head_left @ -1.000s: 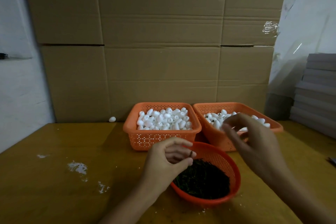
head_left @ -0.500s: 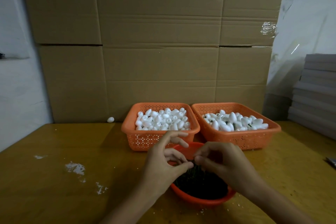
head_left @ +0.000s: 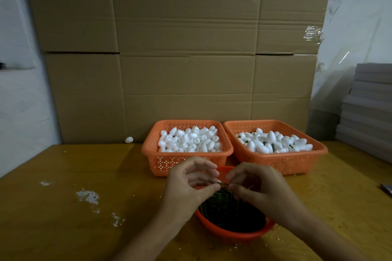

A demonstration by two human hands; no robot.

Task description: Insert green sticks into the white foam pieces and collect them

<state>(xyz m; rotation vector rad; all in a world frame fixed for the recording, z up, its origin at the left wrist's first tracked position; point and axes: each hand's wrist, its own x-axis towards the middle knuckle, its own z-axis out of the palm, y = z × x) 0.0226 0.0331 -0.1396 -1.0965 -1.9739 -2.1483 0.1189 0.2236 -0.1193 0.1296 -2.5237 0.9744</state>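
Note:
A round orange bowl full of dark green sticks sits nearest me. Above it my left hand and my right hand meet, both pinching a thin green stick between their fingertips. Behind the bowl, the left orange basket holds plain white foam pieces. The right orange basket holds foam pieces with green sticks in them. No foam piece shows in either hand.
A wooden table carries white flecks at the left. One loose foam piece lies by the cardboard wall behind the baskets. Grey stacked sheets stand at the right.
My right hand came back from the right basket to the bowl and met my left hand. Both now pinch a green stick.

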